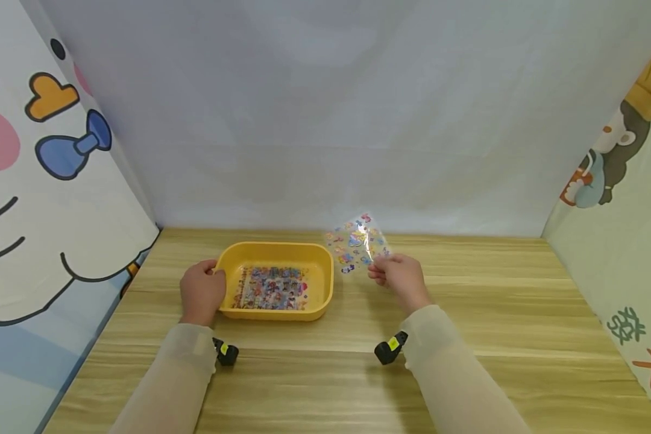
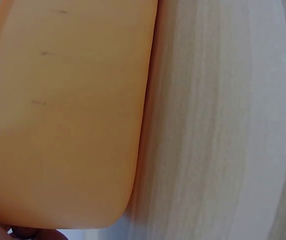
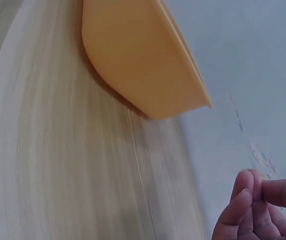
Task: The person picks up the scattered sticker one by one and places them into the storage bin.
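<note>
My right hand (image 1: 401,278) pinches the lower right corner of a clear sticker sheet (image 1: 352,244) printed with small colourful figures. It holds the sheet up just right of a yellow plastic tray (image 1: 325,259). In the right wrist view the thumb and fingertips (image 3: 245,176) meet on the sheet, which shows nearly edge-on. With its thumb over the rim, my left hand (image 1: 202,292) grips the tray's left end. Inside the tray lie more sticker sheets (image 1: 273,288), stacked flat. Only a bit of the left fingers (image 2: 48,234) shows in the left wrist view, under the tray's wall (image 2: 68,125).
The tray stands on a wood-grain table (image 1: 493,313). A pale cloth backdrop (image 1: 347,108) rises behind the table's far edge. Printed cartoon panels (image 1: 43,199) close in the left and right sides. Both wrists wear small black cameras (image 1: 389,348).
</note>
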{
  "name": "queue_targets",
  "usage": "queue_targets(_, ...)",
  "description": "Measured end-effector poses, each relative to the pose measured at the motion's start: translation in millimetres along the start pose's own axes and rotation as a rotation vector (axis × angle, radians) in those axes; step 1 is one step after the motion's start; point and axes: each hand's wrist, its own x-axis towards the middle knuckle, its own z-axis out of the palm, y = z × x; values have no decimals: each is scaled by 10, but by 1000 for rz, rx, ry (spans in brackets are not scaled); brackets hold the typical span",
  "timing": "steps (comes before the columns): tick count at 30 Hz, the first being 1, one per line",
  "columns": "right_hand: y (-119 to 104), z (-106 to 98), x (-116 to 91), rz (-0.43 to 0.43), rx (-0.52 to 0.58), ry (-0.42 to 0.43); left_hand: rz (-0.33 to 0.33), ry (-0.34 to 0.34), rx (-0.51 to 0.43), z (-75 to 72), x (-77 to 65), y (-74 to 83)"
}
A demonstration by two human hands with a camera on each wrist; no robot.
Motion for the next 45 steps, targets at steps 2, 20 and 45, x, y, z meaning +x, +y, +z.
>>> queue_targets(2, 0, 65, -30, -3, 12, -2, -1, 0, 1, 5, 5, -9)
queue_targets(20, -40, 570, -212, -53, -53, -55, -1, -3, 12, -7, 13, -14)
queue_targets(45, -207, 984, -225, -301, -616, -205, -13, 3, 8, 7, 35, -15)
